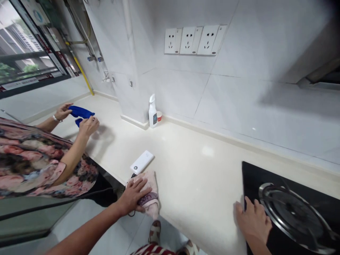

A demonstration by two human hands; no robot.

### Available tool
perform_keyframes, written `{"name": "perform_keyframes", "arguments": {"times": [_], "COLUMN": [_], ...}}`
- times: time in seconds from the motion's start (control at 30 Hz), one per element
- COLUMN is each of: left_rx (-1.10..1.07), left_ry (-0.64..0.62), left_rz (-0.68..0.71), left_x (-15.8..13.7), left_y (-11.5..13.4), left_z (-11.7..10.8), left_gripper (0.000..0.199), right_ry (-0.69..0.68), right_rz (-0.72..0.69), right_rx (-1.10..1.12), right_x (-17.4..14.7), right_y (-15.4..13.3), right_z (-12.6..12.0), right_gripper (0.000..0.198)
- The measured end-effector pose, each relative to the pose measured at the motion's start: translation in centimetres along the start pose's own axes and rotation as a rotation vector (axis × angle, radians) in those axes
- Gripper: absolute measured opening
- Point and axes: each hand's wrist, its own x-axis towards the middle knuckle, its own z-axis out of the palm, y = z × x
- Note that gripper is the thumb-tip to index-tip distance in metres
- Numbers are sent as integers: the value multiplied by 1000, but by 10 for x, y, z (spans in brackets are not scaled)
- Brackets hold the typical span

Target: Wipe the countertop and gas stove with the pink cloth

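My left hand [134, 195] is on a folded pink towel [150, 180] with a purple band, at the counter's front edge. Its fingers lie over the fabric, with the thumb on the near side, and part of the towel hangs past the edge. Just beyond it, a white power bank [142, 162] lies on the counter, a dark cable at its near end. My right hand [253, 221] is open with fingers apart, resting palm down at the left edge of the black gas hob [251, 177] and holding nothing.
A white spray bottle [152, 113] and a small red-and-white cup [159, 116] stand against the wall on the pale counter [196, 177]. At left, another person [47, 163] in a floral top handles a blue cloth [81, 112]. A round metal pan support [271, 209] sits on the hob.
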Motion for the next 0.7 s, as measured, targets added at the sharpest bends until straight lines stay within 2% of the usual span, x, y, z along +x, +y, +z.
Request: {"name": "perform_keyframes", "arguments": {"times": [0.1, 0.27, 0.43, 0.57, 0.7], "left_rx": [43, 48, 46, -3, -41], "left_ry": [-93, -66, -117, -38, 37], "left_rz": [-40, -35, 56, 202, 383], "left_x": [11, 22, 34, 49, 69], "left_y": [5, 23, 46, 90, 155], "left_z": [-5, -4, 5, 15, 16], "left_gripper": [111, 107, 117, 108, 93], "right_ry": [16, 28, 19, 24, 37], "right_rz": [2, 12, 18, 29, 25], "right_rx": [0, 17, 25, 28, 40], "right_x": [0, 0, 1, 1, 1], "right_y": [-3, -6, -5, -5, -7], "right_z": [-4, -6, -2, -2, -4], "right_gripper": [64, 59, 62, 62, 59]}}
